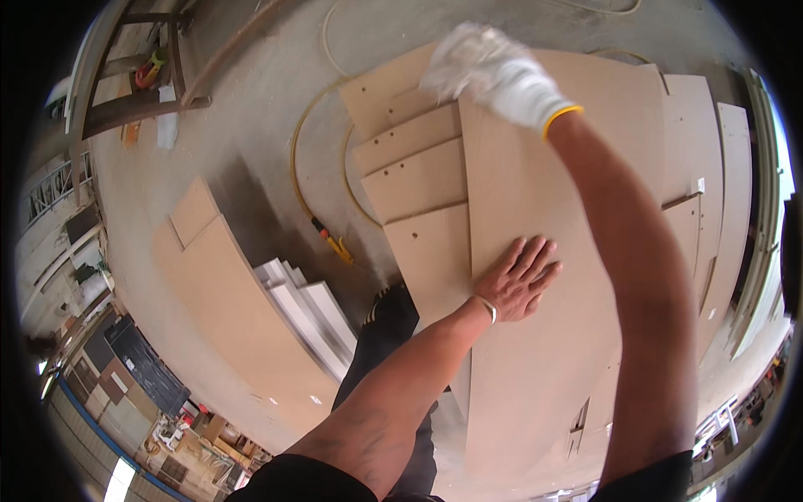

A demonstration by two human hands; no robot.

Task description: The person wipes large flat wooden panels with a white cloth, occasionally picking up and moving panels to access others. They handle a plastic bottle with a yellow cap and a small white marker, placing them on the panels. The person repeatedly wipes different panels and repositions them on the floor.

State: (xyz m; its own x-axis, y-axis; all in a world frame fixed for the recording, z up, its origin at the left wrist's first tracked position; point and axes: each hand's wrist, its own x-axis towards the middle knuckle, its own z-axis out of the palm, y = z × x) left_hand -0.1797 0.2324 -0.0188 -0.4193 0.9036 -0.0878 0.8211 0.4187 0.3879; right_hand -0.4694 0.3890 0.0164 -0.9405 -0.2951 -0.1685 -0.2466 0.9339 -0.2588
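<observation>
My bare left hand (520, 280) lies flat on a large light-brown wooden panel (544, 368), its fingers stretched out. A pale band circles that wrist. Over the far end of the same panel is my right hand (498, 77), in a white knitted glove with a yellow cuff. Motion smears its fingers, and a crumpled whitish shape shows at their tips; whether that is a cloth or only the glove is unclear. Under the large panel, smaller drilled boards (418, 180) stick out in steps on the left.
More panels (690, 151) lie to the right. Left of my legs are another long panel (242, 318) and several white strips (309, 318). A yellow hose (295, 159) with an air blow gun (339, 247) lies on the concrete floor. A brown metal frame (138, 105) stands far left.
</observation>
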